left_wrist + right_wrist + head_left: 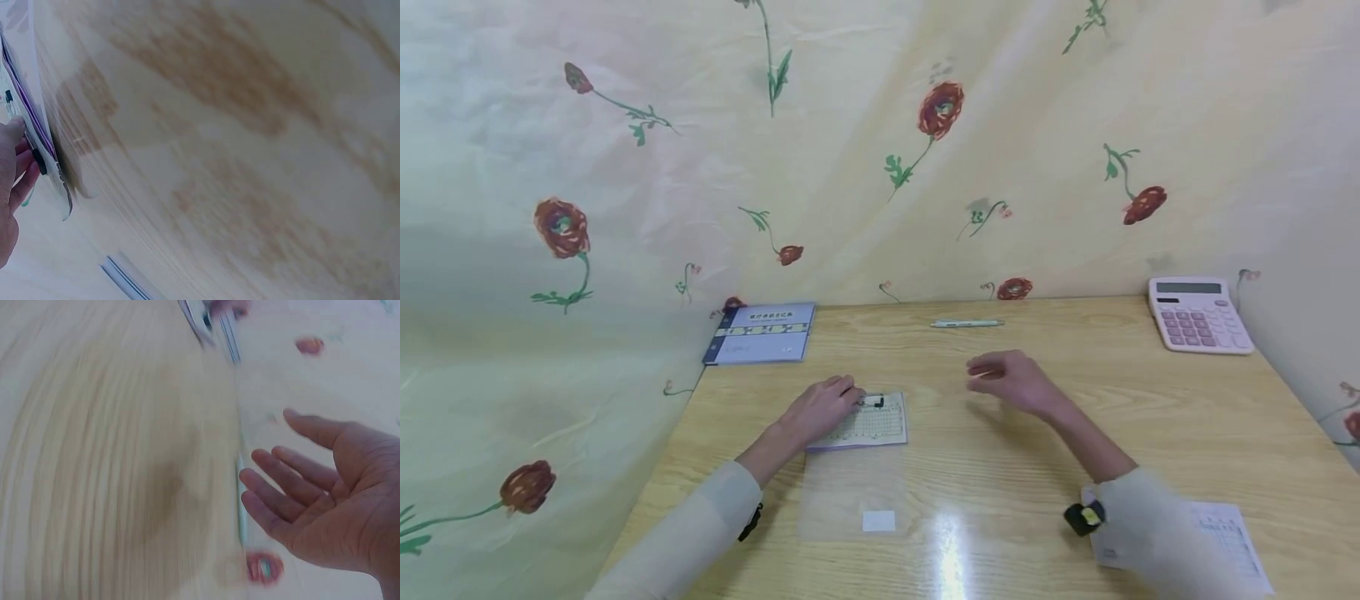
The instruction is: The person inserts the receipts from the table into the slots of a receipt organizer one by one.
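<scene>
In the head view my left hand (826, 408) is at a small stack of printed grid sheets (880, 423) with a purple lower edge. A clip with a black end (878, 402) sits at its top. The left wrist view shows the thumb and fingers of the left hand (12, 169) pinching the edge of the sheets (37, 119) at the clip. Empty, the right hand (1011, 379) hovers above the table to the right of the stack. Its fingers are spread and relaxed in the right wrist view, where the hand (319, 487) appears palm-side.
A translucent sheet (842, 500) with a white label lies just below the stack. A blue booklet (767, 333) is at the back left, a pen (966, 323) at the back. The pink calculator (1198, 315) lies back right; another printed sheet (1232, 533) is under the right forearm.
</scene>
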Demonstrator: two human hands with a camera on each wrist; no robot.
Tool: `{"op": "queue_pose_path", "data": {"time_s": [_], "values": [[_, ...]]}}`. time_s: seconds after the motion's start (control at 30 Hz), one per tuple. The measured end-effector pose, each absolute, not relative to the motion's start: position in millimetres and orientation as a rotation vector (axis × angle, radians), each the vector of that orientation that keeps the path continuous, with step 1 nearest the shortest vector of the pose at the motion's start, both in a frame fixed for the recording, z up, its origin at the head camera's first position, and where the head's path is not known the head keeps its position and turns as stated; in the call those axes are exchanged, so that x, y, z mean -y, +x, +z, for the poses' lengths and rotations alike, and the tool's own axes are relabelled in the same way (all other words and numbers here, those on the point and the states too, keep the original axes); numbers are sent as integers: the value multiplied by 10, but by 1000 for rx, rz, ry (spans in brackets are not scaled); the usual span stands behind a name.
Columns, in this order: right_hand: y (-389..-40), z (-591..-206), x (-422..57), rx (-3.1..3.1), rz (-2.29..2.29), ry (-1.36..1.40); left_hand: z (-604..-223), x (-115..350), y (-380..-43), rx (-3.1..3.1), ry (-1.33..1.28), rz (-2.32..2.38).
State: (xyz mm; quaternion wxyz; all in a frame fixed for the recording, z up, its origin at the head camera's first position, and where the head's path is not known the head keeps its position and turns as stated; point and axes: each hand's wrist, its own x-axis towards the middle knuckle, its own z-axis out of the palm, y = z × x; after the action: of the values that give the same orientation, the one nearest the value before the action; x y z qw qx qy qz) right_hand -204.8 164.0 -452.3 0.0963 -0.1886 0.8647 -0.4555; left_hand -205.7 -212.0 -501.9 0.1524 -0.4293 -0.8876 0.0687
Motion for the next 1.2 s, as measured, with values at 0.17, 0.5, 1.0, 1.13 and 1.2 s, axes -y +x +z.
{"op": "queue_pose_path", "data": {"time_s": [0.17,0.5,1.0,1.13,1.2], "values": [[-1899,-4424,-2274,-2573,-1285,-543,-5011,2113,-2058,2567,-1229,186],[-1444,-4522,-3303,-2671,-1129,-480,-5015,2115,-2048,2579,-1223,164],[-951,-4884,-4148,-2652,-1219,-527,-5000,2112,-2039,2565,-1226,240],[-904,-4931,-4298,-2587,-1228,-623,-5008,2115,-2047,2544,-1236,220],[-895,-4936,-4351,-2539,-1229,-622,-5017,2119,-2052,2527,-1240,211]]}}
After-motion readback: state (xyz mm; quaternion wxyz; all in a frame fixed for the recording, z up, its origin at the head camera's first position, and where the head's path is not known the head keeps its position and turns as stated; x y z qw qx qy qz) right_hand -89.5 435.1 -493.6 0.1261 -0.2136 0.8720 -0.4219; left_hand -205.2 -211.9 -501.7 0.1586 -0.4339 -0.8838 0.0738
